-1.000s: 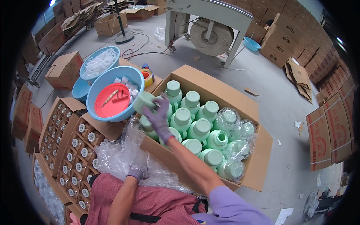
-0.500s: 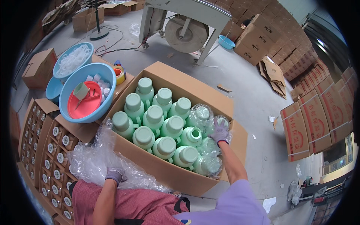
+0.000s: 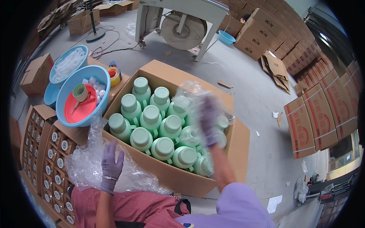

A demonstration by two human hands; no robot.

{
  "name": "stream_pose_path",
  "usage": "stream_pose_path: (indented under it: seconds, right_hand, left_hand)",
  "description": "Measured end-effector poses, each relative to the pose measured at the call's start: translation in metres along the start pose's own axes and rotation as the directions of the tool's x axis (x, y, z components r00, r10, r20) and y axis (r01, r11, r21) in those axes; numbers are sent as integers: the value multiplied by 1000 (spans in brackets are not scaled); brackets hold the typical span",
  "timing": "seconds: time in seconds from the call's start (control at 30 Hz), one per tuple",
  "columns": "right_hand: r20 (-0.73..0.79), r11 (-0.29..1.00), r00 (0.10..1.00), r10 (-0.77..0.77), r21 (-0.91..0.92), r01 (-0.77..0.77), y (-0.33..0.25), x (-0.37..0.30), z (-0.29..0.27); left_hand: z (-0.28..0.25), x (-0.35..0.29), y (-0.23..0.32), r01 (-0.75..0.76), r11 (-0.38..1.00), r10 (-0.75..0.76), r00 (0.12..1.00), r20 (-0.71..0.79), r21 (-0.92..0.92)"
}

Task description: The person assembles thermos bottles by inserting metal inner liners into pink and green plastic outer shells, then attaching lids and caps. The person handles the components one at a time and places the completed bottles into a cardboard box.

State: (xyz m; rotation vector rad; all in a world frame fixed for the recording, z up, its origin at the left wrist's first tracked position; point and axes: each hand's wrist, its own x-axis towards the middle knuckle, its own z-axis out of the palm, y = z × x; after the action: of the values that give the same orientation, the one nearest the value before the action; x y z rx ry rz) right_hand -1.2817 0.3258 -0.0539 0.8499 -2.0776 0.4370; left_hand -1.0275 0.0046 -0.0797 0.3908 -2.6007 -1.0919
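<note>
An open cardboard box [image 3: 167,178] in front of me holds several pale green bottles with wide caps [image 3: 151,114], standing upright in rows. My right hand [image 3: 208,121], in a purple glove and blurred by motion, is raised over the box's right side and grips a clear plastic bag [image 3: 188,95] with a green shape inside it. Several bagged green bottles [image 3: 201,165] lie below it. My left hand [image 3: 111,167], also gloved, hovers with fingers spread over a heap of crumpled clear plastic [image 3: 83,167] at the box's near left edge, holding nothing.
A blue basin [image 3: 100,76] at the left holds a red tray and a green cup [image 3: 80,92], with a second basin behind it. Cartons with dividers [image 3: 42,152] stand at my left. A strapping machine [image 3: 182,26] is behind the box. Stacked cartons [image 3: 323,114] line the right.
My right hand went from the left bottles to the bagged ones at the right, then lifted with a clear bag. My left hand rose off the plastic heap and spread its fingers.
</note>
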Motion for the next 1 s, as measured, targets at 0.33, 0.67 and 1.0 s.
stream_pose_path:
  seconds: [0.33, 0.67, 1.0]
  right_hand:
    - [664, 845, 713, -223, 497, -198, -218, -90, -52]
    - [787, 201, 184, 589, 78, -977, -19, -75, -126]
    - [813, 66, 543, 210, 542, -838, -327, 8, 39]
  left_hand:
    - [17, -33, -135, -205, 777, -218, 799, 560, 595]
    - [5, -38, -70, -121, 892, -159, 818, 552, 436]
    - [-131, -56, 34, -90, 913, 261, 878, -402, 397]
